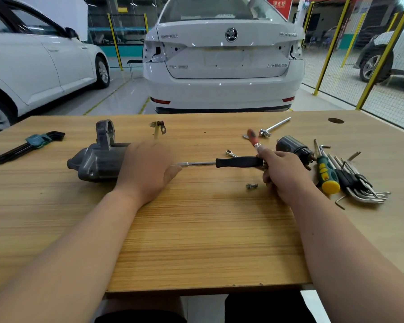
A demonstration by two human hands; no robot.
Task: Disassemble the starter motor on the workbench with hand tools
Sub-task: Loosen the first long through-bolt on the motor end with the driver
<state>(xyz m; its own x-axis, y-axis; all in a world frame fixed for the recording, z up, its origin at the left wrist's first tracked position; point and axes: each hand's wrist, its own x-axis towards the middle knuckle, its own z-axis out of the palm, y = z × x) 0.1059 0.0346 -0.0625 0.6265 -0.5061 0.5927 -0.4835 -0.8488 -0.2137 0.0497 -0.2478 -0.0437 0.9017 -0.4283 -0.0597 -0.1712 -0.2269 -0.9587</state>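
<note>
1. Location. The starter motor [98, 159] lies on its side at left-centre of the workbench [196, 241]. Its nose housing points left, and it sits well back from the near edge.
2. Left hand. The left hand [147, 169] is laid over the rear of the motor body, fingers curved round it, holding it down.
3. Right hand. The right hand [282, 173] grips the end of the black-handled driver [239, 162], held level. The steel shaft runs left and its tip disappears beside the left thumb, at the motor's rear end. A blurred red-handled tool [252, 136] rises just above the right fingers; whether that hand also holds it cannot be told.
4. Work done (judgement). These parts appear to be off the unit already:
   - a black solenoid [292, 146], lying apart to the right;
   - a loose screw [252, 186], near the right hand;
   - a small metal strap [159, 128], behind the motor.
5. Work left (judgement). Nose housing and body are joined. The rear-end fasteners appear to be the step in hand, and the internals are yet to come out.
6. Room. Wide bare board lies between the forearms. On the right, the green-and-yellow screwdriver [327, 173] and loose hex keys [364, 187] crowd the space beside the right hand. A second hex key set [26, 145] lies near the left edge. An extension bar [275, 125] lies at back right.
</note>
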